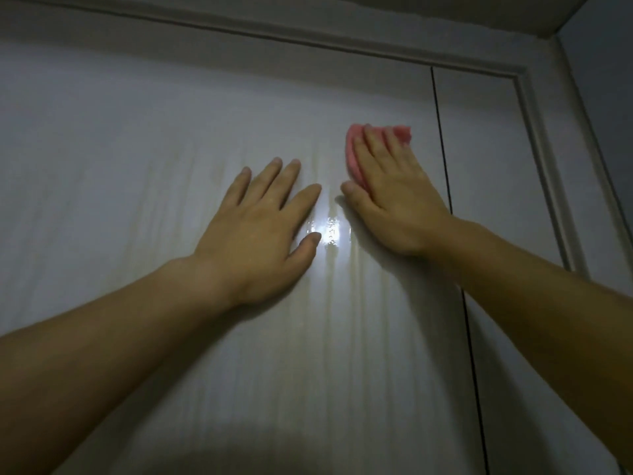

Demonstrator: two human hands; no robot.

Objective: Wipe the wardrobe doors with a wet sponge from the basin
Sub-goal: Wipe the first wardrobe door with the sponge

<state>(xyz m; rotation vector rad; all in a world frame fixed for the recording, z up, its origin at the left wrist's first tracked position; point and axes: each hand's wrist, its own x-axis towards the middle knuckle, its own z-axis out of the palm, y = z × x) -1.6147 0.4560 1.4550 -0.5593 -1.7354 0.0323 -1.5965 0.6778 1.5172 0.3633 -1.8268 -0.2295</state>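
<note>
My right hand (394, 200) presses the sponge (351, 152) flat, fingers straight; my left hand (260, 228) lies spread beside it. Water below them (streaks show) could run down the door (137, 132) and drip.

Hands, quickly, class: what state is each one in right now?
Left hand: open, flat on the wardrobe door, holding nothing.
Right hand: open, straight fingers pressing the pink sponge against the door.

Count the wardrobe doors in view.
2: the wide door where the sponge is pressed, and a narrow door right of the dark seam; others may lie out of frame.
</note>
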